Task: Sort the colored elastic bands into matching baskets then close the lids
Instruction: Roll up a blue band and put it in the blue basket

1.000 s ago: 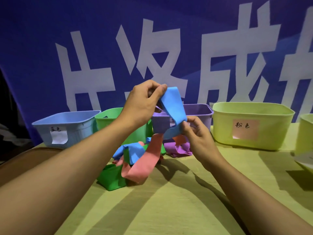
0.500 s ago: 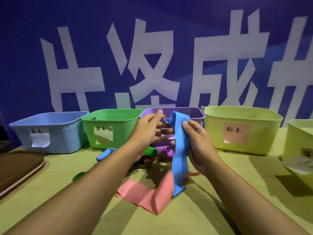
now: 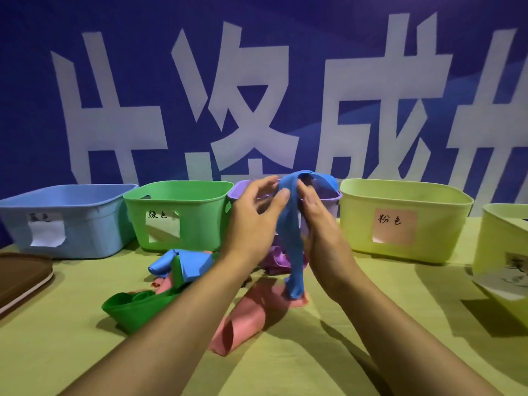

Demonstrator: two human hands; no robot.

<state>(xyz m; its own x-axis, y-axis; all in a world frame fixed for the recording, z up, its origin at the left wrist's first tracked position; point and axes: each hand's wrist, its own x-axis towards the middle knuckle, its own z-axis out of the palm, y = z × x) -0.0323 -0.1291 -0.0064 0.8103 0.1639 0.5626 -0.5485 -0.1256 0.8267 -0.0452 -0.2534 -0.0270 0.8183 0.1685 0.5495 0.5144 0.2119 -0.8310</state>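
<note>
Row of baskets lines the table's far edge — blue basket [image 3: 71, 221], green basket [image 3: 180, 214], purple basket [image 3: 331, 195], yellow-green basket [image 3: 405, 221] — rims nearly touching, all tops open from above. Loose bands heaped in front: green band [image 3: 128, 305], blue bands [image 3: 185, 262], pink band [image 3: 243, 318]. Both forearms cross over this heap. Bare cloth [image 3: 328, 367] lies open near and right of the heap. Brown lid [image 3: 20, 275] blocks the left edge; another basket [image 3: 503, 247] stands at right.
</note>
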